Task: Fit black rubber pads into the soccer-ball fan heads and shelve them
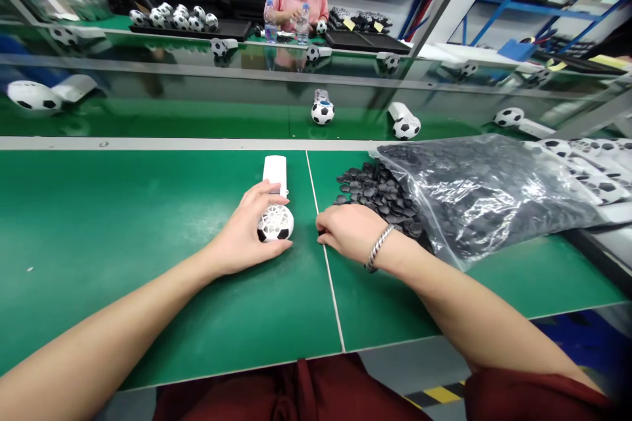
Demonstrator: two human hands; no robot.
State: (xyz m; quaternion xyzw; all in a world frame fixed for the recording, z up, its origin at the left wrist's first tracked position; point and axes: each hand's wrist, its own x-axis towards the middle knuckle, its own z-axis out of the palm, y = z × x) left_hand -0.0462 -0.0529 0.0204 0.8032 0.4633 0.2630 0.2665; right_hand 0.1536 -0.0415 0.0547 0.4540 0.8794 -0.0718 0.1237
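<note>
My left hand (244, 230) grips a small hand fan (275, 210) lying on the green table mat (123, 237); its round head is patterned like a football and its white handle points away from me. My right hand (348, 231) rests on the mat just right of the fan, fingers curled at the near edge of a pile of small black pieces (378, 191). Whether it pinches a piece is hidden. A metal bracelet sits on my right wrist.
A clear plastic bag (488, 191) of black pieces lies at the right, spilling toward my hand. Finished football fans (322, 110) ride the conveyor beyond. A tray of fans (600, 174) sits far right. A person in pink works across the line.
</note>
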